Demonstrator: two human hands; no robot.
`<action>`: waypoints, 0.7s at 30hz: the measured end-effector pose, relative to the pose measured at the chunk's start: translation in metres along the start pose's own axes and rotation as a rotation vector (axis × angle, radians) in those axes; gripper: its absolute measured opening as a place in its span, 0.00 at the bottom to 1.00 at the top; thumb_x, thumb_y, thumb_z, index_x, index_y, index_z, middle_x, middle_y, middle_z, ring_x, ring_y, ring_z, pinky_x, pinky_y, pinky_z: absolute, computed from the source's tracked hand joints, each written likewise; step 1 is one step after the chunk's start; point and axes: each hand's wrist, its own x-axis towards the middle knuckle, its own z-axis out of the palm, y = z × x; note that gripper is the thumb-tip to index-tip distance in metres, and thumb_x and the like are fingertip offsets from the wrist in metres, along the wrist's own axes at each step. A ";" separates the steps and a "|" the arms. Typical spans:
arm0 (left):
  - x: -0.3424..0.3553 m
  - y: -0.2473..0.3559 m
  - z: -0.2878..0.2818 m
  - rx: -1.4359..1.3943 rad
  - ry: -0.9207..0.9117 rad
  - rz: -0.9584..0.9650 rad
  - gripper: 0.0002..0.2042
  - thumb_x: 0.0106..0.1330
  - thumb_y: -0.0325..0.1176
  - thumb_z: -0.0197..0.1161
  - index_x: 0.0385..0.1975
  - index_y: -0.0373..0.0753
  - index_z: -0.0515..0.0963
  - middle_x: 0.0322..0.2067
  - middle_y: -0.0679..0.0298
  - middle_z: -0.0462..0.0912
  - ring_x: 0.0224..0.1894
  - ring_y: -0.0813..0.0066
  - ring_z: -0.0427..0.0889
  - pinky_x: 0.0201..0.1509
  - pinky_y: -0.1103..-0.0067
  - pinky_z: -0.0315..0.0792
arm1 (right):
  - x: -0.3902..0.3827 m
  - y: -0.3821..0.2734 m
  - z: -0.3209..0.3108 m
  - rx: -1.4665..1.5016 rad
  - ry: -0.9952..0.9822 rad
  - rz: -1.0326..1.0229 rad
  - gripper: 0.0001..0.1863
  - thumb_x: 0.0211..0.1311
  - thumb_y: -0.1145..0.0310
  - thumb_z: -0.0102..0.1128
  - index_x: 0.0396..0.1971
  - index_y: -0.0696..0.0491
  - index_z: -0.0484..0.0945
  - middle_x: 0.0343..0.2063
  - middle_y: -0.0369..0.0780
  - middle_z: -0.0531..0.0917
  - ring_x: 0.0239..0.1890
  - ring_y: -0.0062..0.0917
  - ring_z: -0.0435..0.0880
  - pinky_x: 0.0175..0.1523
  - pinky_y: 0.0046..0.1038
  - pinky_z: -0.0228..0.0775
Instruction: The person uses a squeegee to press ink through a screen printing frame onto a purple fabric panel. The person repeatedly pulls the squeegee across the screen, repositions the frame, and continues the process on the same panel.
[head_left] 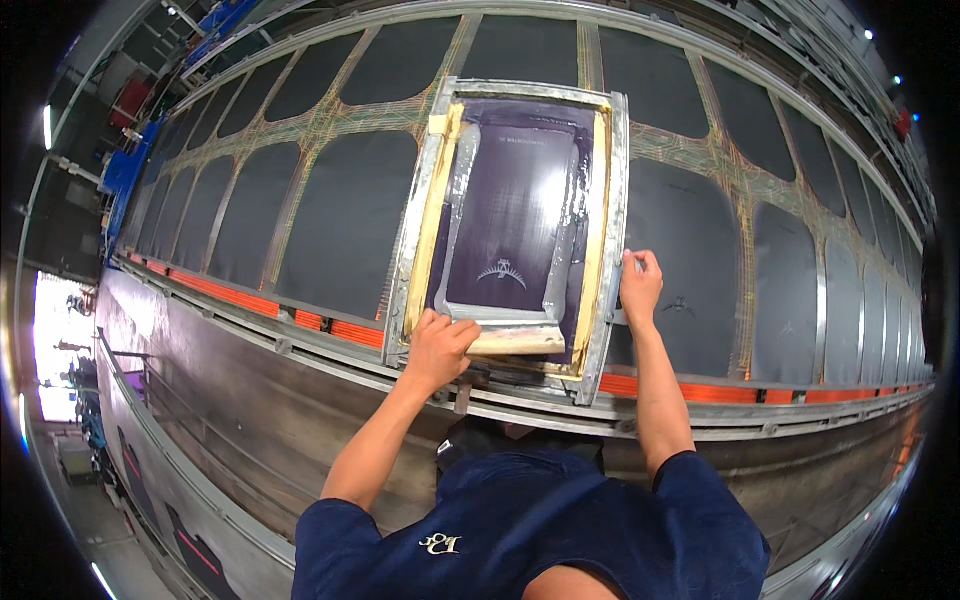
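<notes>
A metal-edged printing screen lies on the long table in front of me, with yellow tape along its inner sides. Its purple mesh carries a pale emblem near the lower end, and smears of whitish ink run down both sides. At the near end of the mesh is a wooden-handled squeegee. My left hand is closed on the squeegee's left end. Beside the screen's right rail is my right hand, its fingers curled together; whether anything is in them is hidden.
Rows of dark fabric panels cover the table on both sides of the screen, separated by yellowish strips. A metal rail runs along the table's near edge, above an orange-red strip. A metal barrier stands at the lower left.
</notes>
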 end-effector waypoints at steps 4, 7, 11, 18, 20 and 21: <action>-0.046 -0.016 -0.003 -0.003 -0.010 0.032 0.18 0.43 0.28 0.71 0.39 0.41 0.83 0.41 0.70 0.86 0.34 0.69 0.78 0.44 0.70 0.67 | -0.009 -0.017 0.014 -0.059 0.002 0.045 0.13 0.66 0.58 0.64 0.33 0.54 0.79 0.19 0.43 0.80 0.22 0.33 0.77 0.33 0.38 0.68; -0.057 -0.021 0.015 -0.007 -0.001 0.072 0.16 0.49 0.28 0.67 0.40 0.39 0.83 0.41 0.69 0.85 0.33 0.69 0.77 0.43 0.69 0.67 | -0.010 -0.012 0.017 -0.162 0.006 0.073 0.14 0.66 0.56 0.63 0.34 0.53 0.79 0.19 0.44 0.80 0.22 0.34 0.77 0.33 0.38 0.68; -0.020 -0.040 0.026 -0.009 0.011 0.117 0.13 0.53 0.28 0.64 0.40 0.40 0.83 0.40 0.68 0.85 0.32 0.69 0.77 0.40 0.69 0.65 | -0.005 -0.003 0.015 -0.252 -0.077 0.164 0.14 0.67 0.56 0.62 0.36 0.53 0.80 0.19 0.46 0.80 0.22 0.36 0.78 0.34 0.40 0.68; 0.142 -0.141 0.060 0.019 0.085 0.149 0.12 0.50 0.23 0.63 0.36 0.42 0.82 0.39 0.69 0.86 0.35 0.67 0.78 0.44 0.68 0.66 | 0.022 -0.009 0.012 -0.452 -0.277 0.056 0.15 0.65 0.57 0.65 0.39 0.55 0.82 0.31 0.46 0.86 0.36 0.39 0.85 0.45 0.37 0.75; 0.203 -0.176 0.075 0.042 0.112 0.161 0.13 0.48 0.23 0.65 0.35 0.43 0.82 0.39 0.69 0.86 0.36 0.66 0.79 0.46 0.68 0.67 | 0.060 -0.035 0.026 -0.295 -0.282 -0.087 0.17 0.63 0.56 0.68 0.41 0.55 0.83 0.38 0.45 0.86 0.42 0.39 0.85 0.49 0.37 0.75; 0.230 -0.191 0.080 0.050 0.114 0.170 0.13 0.47 0.23 0.67 0.35 0.43 0.82 0.39 0.68 0.86 0.37 0.65 0.79 0.46 0.68 0.67 | 0.081 -0.052 0.036 -0.214 -0.289 -0.154 0.18 0.62 0.55 0.70 0.42 0.55 0.83 0.41 0.45 0.87 0.44 0.39 0.85 0.51 0.37 0.75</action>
